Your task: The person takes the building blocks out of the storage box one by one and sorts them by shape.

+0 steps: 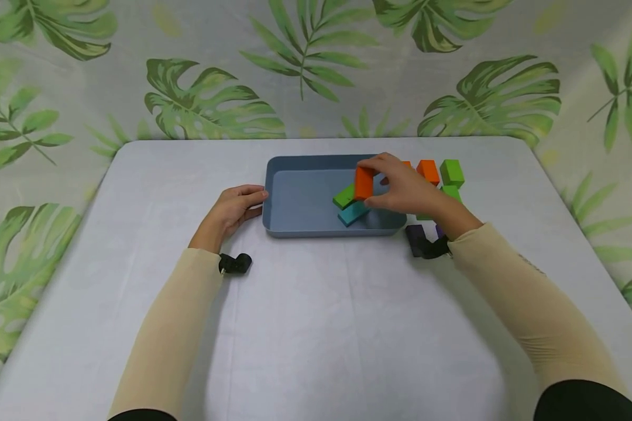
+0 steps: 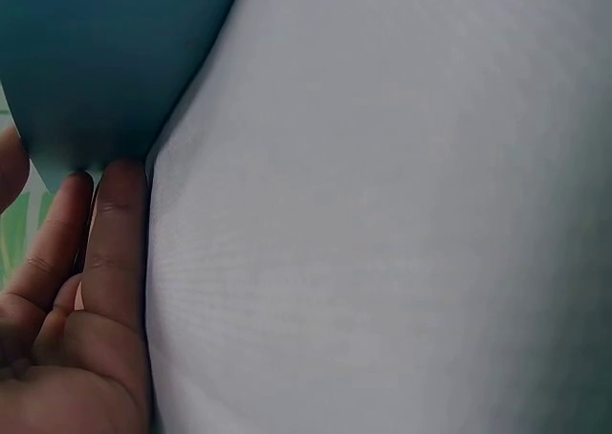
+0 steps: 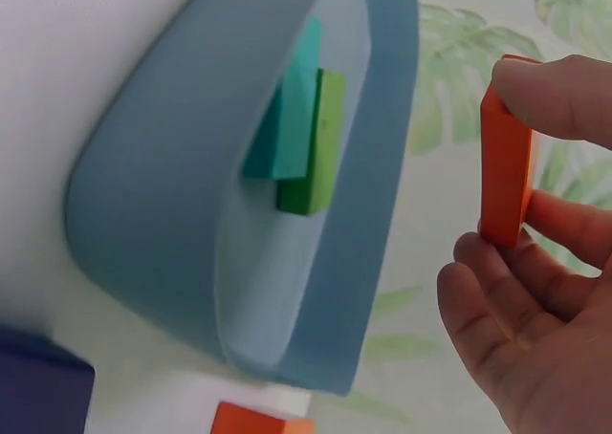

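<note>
Between thumb and fingers, my right hand [image 1: 408, 186] pinches an orange block [image 1: 364, 183] above the right half of a blue-grey tray [image 1: 300, 227]. The right wrist view shows this orange block [image 3: 505, 162] held by its ends, raised over the tray wall [image 3: 153, 214]. Inside the tray lie a green block [image 1: 344, 196] and a teal block [image 1: 353, 213], side by side. At the tray's left end, my left hand [image 1: 235, 207] rests with its fingertips against the outer wall. In the left wrist view, extended fingers [image 2: 115, 233] touch the tray's side [image 2: 105, 71].
Right of the tray stand an orange block [image 1: 428, 171], a green block [image 1: 452, 172] and more blocks, partly hidden by my right hand and wrist. A dark purple block [image 3: 38, 386] shows near the tray's corner. White cloth [image 1: 305, 321] covers the table.
</note>
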`<state>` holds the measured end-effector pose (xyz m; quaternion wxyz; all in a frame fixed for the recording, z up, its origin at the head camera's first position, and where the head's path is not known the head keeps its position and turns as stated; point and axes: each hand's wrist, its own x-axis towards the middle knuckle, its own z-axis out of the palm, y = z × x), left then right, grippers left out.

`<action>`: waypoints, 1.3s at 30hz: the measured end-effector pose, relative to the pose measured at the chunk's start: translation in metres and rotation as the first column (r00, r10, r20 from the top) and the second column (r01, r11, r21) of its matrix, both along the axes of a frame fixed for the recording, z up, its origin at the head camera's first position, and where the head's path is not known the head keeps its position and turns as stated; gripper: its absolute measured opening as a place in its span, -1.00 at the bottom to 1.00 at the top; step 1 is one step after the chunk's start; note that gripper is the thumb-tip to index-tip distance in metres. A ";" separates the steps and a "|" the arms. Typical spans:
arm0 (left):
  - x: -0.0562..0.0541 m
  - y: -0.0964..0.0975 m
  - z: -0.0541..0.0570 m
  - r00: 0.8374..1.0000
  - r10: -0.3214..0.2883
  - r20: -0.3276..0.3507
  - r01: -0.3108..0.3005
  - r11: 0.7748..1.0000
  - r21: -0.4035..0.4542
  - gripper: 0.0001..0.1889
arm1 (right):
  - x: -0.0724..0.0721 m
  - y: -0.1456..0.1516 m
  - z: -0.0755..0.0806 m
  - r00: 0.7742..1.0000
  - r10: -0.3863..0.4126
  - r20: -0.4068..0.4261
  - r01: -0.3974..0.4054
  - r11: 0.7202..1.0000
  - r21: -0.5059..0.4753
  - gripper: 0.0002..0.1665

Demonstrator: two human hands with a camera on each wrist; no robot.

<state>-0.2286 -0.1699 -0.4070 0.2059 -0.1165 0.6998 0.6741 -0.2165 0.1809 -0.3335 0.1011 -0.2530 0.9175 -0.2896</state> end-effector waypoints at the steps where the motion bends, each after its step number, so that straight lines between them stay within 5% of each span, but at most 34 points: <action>1: 0.000 0.000 0.000 1.000 -0.001 0.000 0.001 1.000 -0.001 -0.48 | 0.001 0.002 0.002 1.000 -0.002 -0.011 0.002 1.000 -0.001 -0.16; 17: 0.000 0.002 -0.003 1.000 -0.011 -0.002 0.011 1.000 0.009 -0.48 | 0.020 0.052 0.014 0.995 -0.089 -0.042 0.086 0.995 -0.059 -0.17; 39: 0.000 -0.002 -0.002 1.000 -0.014 -0.011 0.014 1.000 0.003 -0.48 | 0.037 0.125 0.004 0.959 -0.260 -0.113 0.251 0.964 -0.092 -0.17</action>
